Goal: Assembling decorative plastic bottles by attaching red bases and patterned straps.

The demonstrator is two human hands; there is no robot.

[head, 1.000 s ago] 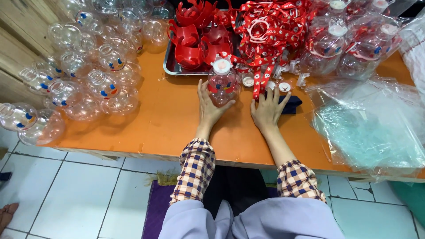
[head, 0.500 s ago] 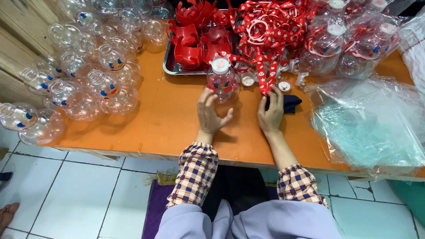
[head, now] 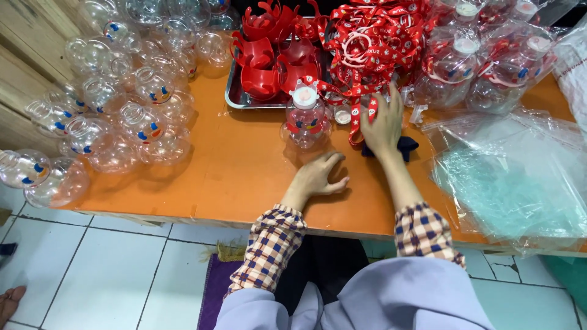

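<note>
A clear round plastic bottle [head: 304, 121] with a white cap and a red collar stands upright on the orange table [head: 244, 165], free of both hands. My left hand [head: 319, 176] rests on the table just in front of it, fingers loosely curled, holding nothing. My right hand [head: 383, 122] reaches forward to the pile of red printed lanyards [head: 373, 43], its fingers touching a hanging strap end. A dark blue cloth [head: 403, 145] lies under that hand.
A metal tray [head: 235, 95] holds red plastic collars [head: 263, 67]. Several bare clear bottles [head: 122, 116] are heaped at the left. Capped, strapped bottles [head: 483, 61] stand at the back right. Clear plastic bags [head: 520, 177] cover the right end of the table.
My left hand has let go of the bottle and dropped back onto the table. My right hand has moved forward from the table to the lanyards.
</note>
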